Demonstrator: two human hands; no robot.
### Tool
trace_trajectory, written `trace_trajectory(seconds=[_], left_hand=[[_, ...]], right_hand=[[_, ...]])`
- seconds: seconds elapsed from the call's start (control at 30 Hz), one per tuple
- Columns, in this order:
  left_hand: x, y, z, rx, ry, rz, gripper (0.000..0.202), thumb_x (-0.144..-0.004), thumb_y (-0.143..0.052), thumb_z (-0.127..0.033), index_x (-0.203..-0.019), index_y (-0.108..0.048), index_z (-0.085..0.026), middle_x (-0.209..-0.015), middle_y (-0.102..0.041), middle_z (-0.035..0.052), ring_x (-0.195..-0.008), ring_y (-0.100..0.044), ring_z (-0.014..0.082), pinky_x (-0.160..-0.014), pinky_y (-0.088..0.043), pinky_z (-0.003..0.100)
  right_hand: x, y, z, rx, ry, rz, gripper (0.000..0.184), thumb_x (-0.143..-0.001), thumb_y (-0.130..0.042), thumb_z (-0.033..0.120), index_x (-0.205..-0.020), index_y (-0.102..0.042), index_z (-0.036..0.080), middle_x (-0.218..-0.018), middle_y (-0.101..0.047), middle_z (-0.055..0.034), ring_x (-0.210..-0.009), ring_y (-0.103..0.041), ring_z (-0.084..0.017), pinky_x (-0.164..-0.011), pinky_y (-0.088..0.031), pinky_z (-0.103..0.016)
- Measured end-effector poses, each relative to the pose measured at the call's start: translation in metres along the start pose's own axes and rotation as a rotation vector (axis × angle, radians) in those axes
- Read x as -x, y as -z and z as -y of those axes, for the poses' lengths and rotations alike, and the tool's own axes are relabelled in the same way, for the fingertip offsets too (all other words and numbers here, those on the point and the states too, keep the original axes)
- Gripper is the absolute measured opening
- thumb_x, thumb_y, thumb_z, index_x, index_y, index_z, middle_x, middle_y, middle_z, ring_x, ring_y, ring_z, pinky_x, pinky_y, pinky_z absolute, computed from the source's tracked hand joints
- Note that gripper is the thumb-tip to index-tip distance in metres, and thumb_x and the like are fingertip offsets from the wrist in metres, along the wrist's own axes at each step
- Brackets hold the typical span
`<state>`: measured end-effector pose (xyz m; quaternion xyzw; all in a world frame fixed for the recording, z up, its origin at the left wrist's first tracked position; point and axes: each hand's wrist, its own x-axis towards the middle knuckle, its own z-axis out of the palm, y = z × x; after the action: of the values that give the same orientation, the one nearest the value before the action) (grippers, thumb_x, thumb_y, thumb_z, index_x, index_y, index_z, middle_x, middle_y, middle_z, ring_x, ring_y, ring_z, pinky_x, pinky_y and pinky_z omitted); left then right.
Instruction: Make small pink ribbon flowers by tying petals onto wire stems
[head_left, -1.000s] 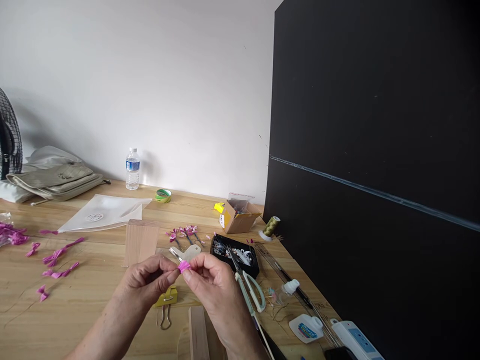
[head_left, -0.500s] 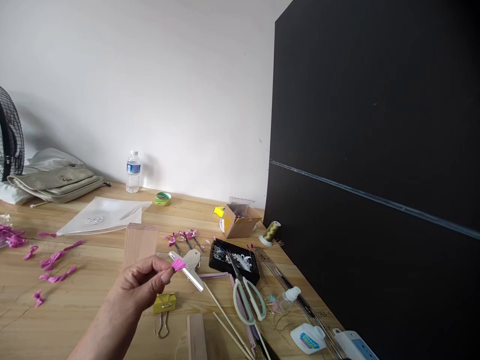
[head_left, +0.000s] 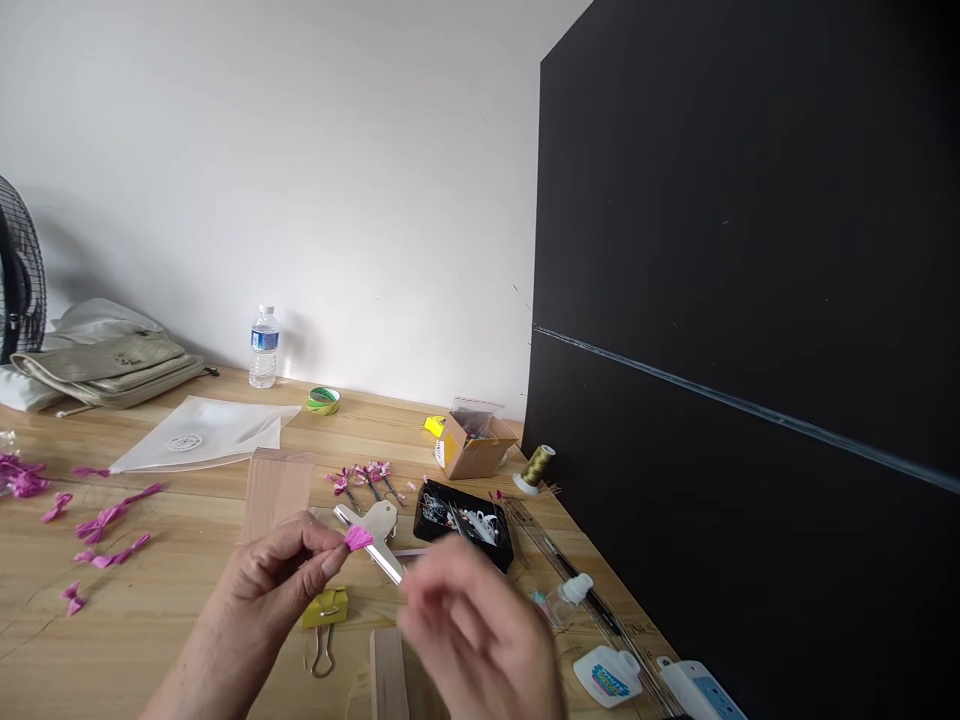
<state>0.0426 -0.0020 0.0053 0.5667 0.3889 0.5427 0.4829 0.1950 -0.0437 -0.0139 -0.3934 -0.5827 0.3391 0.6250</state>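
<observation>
Pinched between the thumb and forefinger of my left hand [head_left: 281, 580] is a small pink fan-shaped petal [head_left: 358, 538] with fine ridges. Behind it on the table lies a silver bulldog clip [head_left: 379, 530]. My right hand [head_left: 480, 630] is in front of the scissors and sticks, hiding most of them; motion smears its fingers, so I cannot see what they hold. Below my left hand is a yellow binder clip [head_left: 327, 607]. Pink-and-white flower stems [head_left: 364, 480] rest beyond the silver clip.
A black tray [head_left: 442, 495] of small parts sits before a cardboard box [head_left: 476, 447]. On the right are a thread spool [head_left: 538, 468], a white glue bottle [head_left: 609, 675] and a black panel [head_left: 720, 300]. Pink bows [head_left: 105, 520] lie left; a water bottle [head_left: 263, 350] stands behind.
My right hand has come into view from below, now covering the scissors' handles. My left hand keeps its pinch on the petal, almost in the same place. The view has shifted slightly.
</observation>
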Motion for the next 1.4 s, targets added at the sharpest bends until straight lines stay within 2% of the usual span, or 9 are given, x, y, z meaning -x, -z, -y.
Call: trace_trajectory(seconds=[0.13, 0.37, 0.53, 0.73, 0.87, 1.0, 1.17, 1.27, 1.4], left_hand=[[0.002, -0.003, -0.01, -0.029, -0.058, -0.012, 0.018, -0.068, -0.065, -0.031, -0.053, -0.066, -0.022, -0.053, -0.057, -0.0017, -0.054, -0.049, 0.014, -0.052, -0.038, 0.021], [0.004, -0.007, -0.006, -0.03, -0.055, -0.009, 0.015, -0.066, -0.065, -0.027, -0.052, -0.068, -0.022, -0.05, -0.056, -0.0023, -0.051, -0.049, 0.013, -0.052, -0.039, 0.021], [0.004, -0.01, -0.002, -0.037, -0.048, -0.028, 0.019, -0.066, -0.065, -0.029, -0.048, -0.064, -0.021, -0.047, -0.051, -0.0033, -0.049, -0.044, 0.0122, -0.049, -0.037, 0.021], [0.004, -0.013, 0.002, -0.03, -0.011, -0.026, 0.023, -0.066, -0.064, -0.032, -0.047, -0.06, -0.02, -0.049, -0.048, -0.0035, -0.05, -0.041, 0.0126, -0.05, -0.035, 0.022], [0.005, -0.013, 0.002, -0.009, 0.017, -0.037, 0.025, -0.066, -0.066, -0.035, -0.047, -0.058, -0.02, -0.049, -0.046, -0.0038, -0.05, -0.039, 0.0125, -0.049, -0.033, 0.022], [0.006, -0.011, 0.001, 0.034, 0.029, -0.062, 0.022, -0.065, -0.069, -0.035, -0.05, -0.061, -0.021, -0.051, -0.05, -0.0033, -0.053, -0.042, 0.0132, -0.052, -0.036, 0.022], [0.005, -0.01, 0.003, 0.05, 0.018, -0.061, 0.02, -0.063, -0.072, -0.036, -0.053, -0.066, -0.02, -0.053, -0.055, -0.0025, -0.056, -0.048, 0.0146, -0.055, -0.04, 0.023], [0.006, -0.01, 0.003, 0.042, 0.03, -0.042, 0.021, -0.064, -0.072, -0.037, -0.053, -0.066, -0.02, -0.052, -0.055, -0.0025, -0.055, -0.048, 0.0143, -0.055, -0.04, 0.022], [0.006, -0.012, 0.003, 0.077, 0.082, -0.006, 0.02, -0.066, -0.071, -0.037, -0.056, -0.068, -0.021, -0.055, -0.056, -0.0023, -0.058, -0.048, 0.014, -0.057, -0.039, 0.021]], right_hand=[[-0.034, -0.019, 0.0, -0.144, -0.12, -0.052, 0.034, -0.062, -0.077, 0.042, -0.089, -0.07, 0.023, -0.086, -0.064, -0.0029, -0.081, -0.058, -0.018, -0.063, -0.045, -0.025], [-0.03, -0.034, -0.001, -0.311, -0.128, -0.075, 0.006, -0.063, -0.073, 0.02, -0.069, -0.071, 0.022, -0.076, -0.062, 0.0002, -0.067, -0.056, -0.012, -0.057, -0.043, -0.022], [-0.032, -0.034, -0.003, -0.259, -0.058, -0.146, 0.01, -0.065, -0.068, 0.012, -0.061, -0.069, 0.021, -0.068, -0.062, 0.0007, -0.065, -0.056, -0.013, -0.059, -0.043, -0.023], [-0.034, -0.027, 0.001, -0.25, -0.126, -0.18, 0.005, -0.067, -0.068, 0.02, -0.062, -0.067, 0.019, -0.067, -0.059, 0.0018, -0.062, -0.052, -0.011, -0.059, -0.041, -0.022], [-0.037, -0.019, 0.008, -0.287, -0.194, -0.255, 0.015, -0.064, -0.074, 0.032, -0.067, -0.068, 0.019, -0.072, -0.061, 0.0001, -0.069, -0.055, -0.014, -0.065, -0.044, -0.025], [-0.036, -0.021, 0.008, -0.285, -0.233, -0.204, 0.025, -0.06, -0.076, 0.039, -0.073, -0.07, 0.019, -0.077, -0.066, -0.0027, -0.075, -0.058, -0.017, -0.068, -0.045, -0.027], [-0.033, -0.032, 0.001, -0.267, -0.239, -0.075, 0.012, -0.062, -0.073, 0.029, -0.068, -0.07, 0.018, -0.07, -0.064, 0.0001, -0.059, -0.053, -0.012, -0.055, -0.042, -0.023], [-0.033, -0.033, -0.002, -0.248, -0.161, -0.101, 0.001, -0.064, -0.07, 0.02, -0.063, -0.07, 0.019, -0.066, -0.062, 0.001, -0.06, -0.053, -0.012, -0.056, -0.043, -0.023], [-0.034, -0.031, -0.004, -0.158, -0.083, -0.138, 0.007, -0.066, -0.067, 0.018, -0.06, -0.07, 0.019, -0.064, -0.06, 0.0006, -0.063, -0.055, -0.013, -0.06, -0.043, -0.025]])
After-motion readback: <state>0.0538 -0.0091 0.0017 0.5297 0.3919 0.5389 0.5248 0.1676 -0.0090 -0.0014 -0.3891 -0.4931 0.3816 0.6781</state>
